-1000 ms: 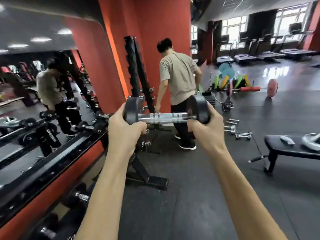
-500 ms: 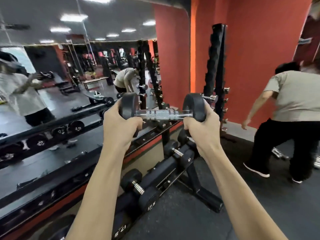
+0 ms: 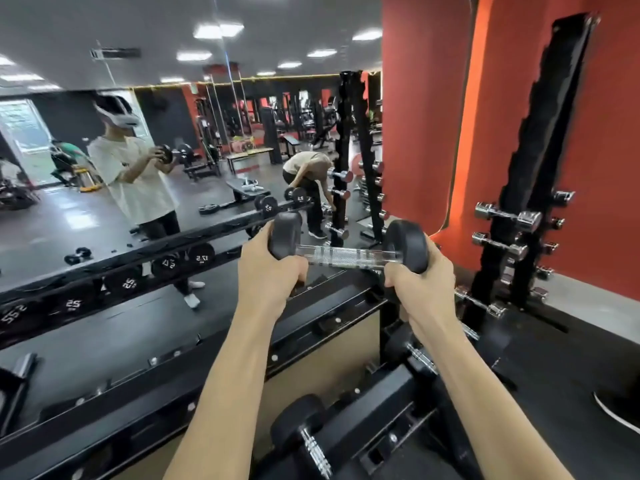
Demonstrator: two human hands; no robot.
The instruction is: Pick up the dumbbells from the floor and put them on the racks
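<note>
A black dumbbell [image 3: 346, 255] with a knurled chrome handle hangs level in front of me, above the top shelf of the long black rack [image 3: 214, 344]. My left hand [image 3: 272, 273] grips its left head, and my right hand [image 3: 420, 282] grips its right head. Lower on the rack lie two more black dumbbells, one [image 3: 304, 434] near the bottom of the view and one [image 3: 412, 351] partly hidden behind my right forearm.
A wall mirror [image 3: 156, 161] runs behind the rack and reflects me and another person bending down. To the right stands a tall vertical rack [image 3: 530, 188] with small chrome dumbbells against the red wall. Black rubber floor lies at the lower right.
My view has swung left and closer to the long rack. The dumbbell stays held in both hands and now hangs over the top shelf. The other person has left direct view.
</note>
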